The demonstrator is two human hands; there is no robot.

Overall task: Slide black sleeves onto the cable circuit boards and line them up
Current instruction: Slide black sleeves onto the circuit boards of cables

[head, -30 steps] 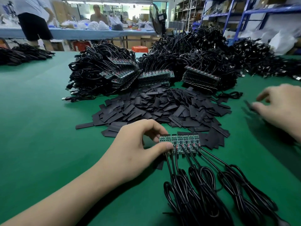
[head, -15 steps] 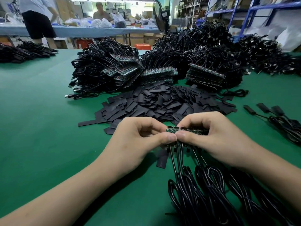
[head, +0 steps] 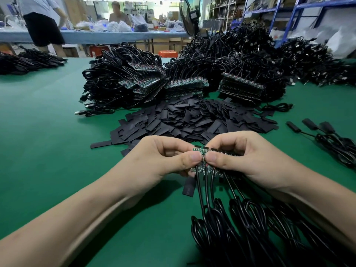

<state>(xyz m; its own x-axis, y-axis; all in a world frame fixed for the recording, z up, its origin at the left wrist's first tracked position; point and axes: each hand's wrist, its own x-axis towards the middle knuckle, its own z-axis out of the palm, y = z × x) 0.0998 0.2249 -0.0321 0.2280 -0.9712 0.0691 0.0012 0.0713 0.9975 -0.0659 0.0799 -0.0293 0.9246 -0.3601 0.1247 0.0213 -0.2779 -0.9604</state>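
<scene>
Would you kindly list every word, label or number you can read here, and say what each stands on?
No text here can be read.
On the circuit boards pinched by the left hand and right hand: any print is too small.
On the stacked boards behind the black sleeves: too small.
On the fan and cartons: blurred.

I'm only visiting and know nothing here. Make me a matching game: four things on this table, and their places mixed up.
1 circuit board strip
2 pile of black sleeves
3 sleeved cable ends
4 single loose sleeve

A at the far right of the green table
B pinched between left hand and right hand
C just beyond the hands, before the cable heaps
D on the table beneath the hands

Pairs: 1-B, 2-C, 3-A, 4-D
</scene>
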